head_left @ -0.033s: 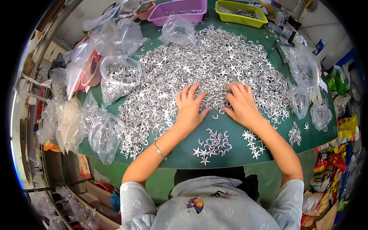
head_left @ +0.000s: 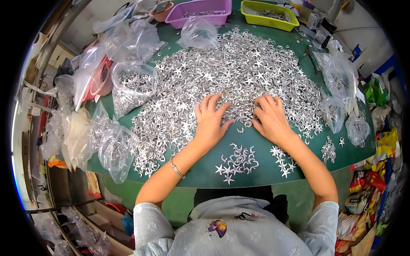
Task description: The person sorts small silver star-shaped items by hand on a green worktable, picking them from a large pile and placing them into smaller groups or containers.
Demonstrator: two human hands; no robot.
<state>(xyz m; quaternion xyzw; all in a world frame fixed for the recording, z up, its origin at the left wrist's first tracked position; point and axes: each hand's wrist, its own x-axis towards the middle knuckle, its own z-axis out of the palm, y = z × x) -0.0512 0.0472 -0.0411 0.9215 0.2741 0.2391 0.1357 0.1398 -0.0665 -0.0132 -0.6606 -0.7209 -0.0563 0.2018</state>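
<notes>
A wide heap of small silver metal pieces (head_left: 252, 64), stars and curved crescent shapes, covers much of the green table (head_left: 205, 170). At its near edge my left hand (head_left: 209, 121) rests with fingers spread and thumb apart, touching the pieces. My right hand (head_left: 273, 119) lies opposite, fingers also apart on the heap. Neither hand shows a piece in its grip, though the fingertips are partly sunk among them. Between my forearms sits a small group of curved pieces (head_left: 241, 158) with several stars (head_left: 228, 170) before it. More stars (head_left: 281, 161) lie beside my right forearm.
Clear plastic bags of pieces stand left (head_left: 132, 91) and right (head_left: 337, 81). A purple basin (head_left: 171, 18) and a yellow-green basin (head_left: 269, 21) are at the back. Another small cluster (head_left: 328, 150) lies right of my right forearm. Colourful packages (head_left: 363, 192) fill the right side.
My right hand has shifted very slightly to the right, and the fingers of my left hand a touch to the left. The groups of pieces near the front look the same.
</notes>
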